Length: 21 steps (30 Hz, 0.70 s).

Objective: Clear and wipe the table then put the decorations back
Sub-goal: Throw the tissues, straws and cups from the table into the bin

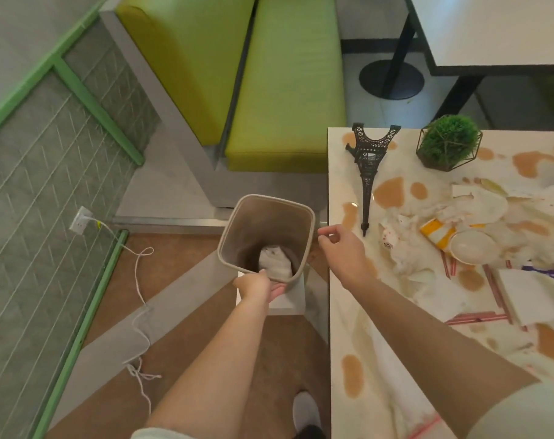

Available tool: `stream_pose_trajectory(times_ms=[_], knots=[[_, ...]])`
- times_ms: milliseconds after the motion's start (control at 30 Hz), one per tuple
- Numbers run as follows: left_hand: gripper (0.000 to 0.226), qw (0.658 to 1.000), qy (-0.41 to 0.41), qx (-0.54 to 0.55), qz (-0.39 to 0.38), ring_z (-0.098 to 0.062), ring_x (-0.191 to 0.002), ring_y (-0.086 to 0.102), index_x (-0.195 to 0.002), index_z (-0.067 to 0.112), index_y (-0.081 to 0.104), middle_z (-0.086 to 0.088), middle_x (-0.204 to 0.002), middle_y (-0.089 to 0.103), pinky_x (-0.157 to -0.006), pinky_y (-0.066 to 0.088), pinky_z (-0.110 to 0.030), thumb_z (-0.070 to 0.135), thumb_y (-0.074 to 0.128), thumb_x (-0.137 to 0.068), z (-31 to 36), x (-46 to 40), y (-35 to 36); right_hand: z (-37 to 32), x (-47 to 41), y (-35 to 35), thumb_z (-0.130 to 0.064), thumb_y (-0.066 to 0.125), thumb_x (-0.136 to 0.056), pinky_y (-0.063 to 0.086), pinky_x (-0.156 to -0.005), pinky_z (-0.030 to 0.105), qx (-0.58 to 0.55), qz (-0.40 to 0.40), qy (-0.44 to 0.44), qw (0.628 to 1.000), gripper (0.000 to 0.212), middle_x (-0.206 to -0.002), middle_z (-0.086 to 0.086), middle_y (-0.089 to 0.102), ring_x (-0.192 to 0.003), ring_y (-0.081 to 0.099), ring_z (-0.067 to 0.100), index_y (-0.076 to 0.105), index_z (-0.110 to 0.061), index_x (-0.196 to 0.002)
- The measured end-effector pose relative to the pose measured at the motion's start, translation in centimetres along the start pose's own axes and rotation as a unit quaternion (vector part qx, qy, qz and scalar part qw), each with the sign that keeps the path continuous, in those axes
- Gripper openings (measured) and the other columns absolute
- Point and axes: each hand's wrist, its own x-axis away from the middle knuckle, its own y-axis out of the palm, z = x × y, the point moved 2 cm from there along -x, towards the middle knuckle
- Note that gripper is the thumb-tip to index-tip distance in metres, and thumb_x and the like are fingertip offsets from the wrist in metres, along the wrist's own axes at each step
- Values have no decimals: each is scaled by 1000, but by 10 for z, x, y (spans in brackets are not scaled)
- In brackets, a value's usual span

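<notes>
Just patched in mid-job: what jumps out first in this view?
The table on the right is blotched with brown spills and heaped with crumpled paper, a tipped yellow cup and straws, with a toppled Eiffel Tower model at its far-left corner. Beside the table, the left hand grips the rim of a trash bin holding a white wad, while the right hand hovers empty.

Seating: green bench (269,90) at 12 o'clock, on a grey base.
Wall: grey tile panels with green trim (41,172) at 9 o'clock; a socket (80,220) with a white cord (141,299).
Floor: brown and grey (174,327).
Second table (497,30): 1 o'clock, white top, black pedestal.
</notes>
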Motion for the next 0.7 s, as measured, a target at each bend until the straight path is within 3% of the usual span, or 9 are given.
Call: stream_pose_trajectory(times_ms=[200,333,433,533,600,633,700], knots=[[42,1000,-20,22,11,-40,-72,66,-138,3,35,-28,-128,53,-37,52,-35,-1,49,-99,-12,6,1,4,8,-20,-20,52,-97,49,-61,23,-6,-12,3,1000,13,-88,-1,63,-75,61,16,63,-22,-105],[46,998,-46,34,-3,-45,-101,65,-143,3,29,-28,-136,49,-68,56,-44,2,47,-100,-17,18,4,7,11,-39,-20,53,-98,44,-57,19,8,4,-7,1000,15,-94,2,65,-78,60,14,63,-21,-109],[45,999,-25,-12,16,-39,-96,68,-139,4,32,-25,-131,53,-72,56,-43,6,53,-98,-17,20,3,7,11,-52,-18,57,-96,39,-56,16,55,24,-24,998,13,-88,-3,58,-76,56,9,61,-22,-108],[44,998,-4,-49,48,-30,-89,66,-132,5,40,-20,-122,59,-64,56,-37,9,61,-94,-18,24,0,9,7,-73,-15,64,-90,48,-76,24,155,106,-96,977,18,-100,-1,51,-93,53,16,62,-20,-107],[46,995,7,-67,74,-28,-86,63,-129,6,41,-18,-118,59,-55,52,-33,12,65,-91,-18,29,-2,16,0,-86,-13,69,-83,41,-95,32,230,153,-125,953,31,-112,6,49,-107,46,25,59,-17,-113],[49,994,14,-79,79,-30,-90,63,-130,6,40,-18,-119,59,-57,53,-34,13,67,-89,-18,32,-2,22,-5,-91,-13,70,-80,35,-98,34,259,164,-121,944,40,-117,10,48,-110,43,28,56,-15,-117],[51,991,33,-105,78,-36,-104,63,-130,7,40,-18,-123,58,-77,57,-41,14,67,-87,-18,34,1,33,-15,-98,-16,73,-76,31,-99,35,301,152,-91,937,58,-125,15,45,-114,40,33,47,-10,-127]])
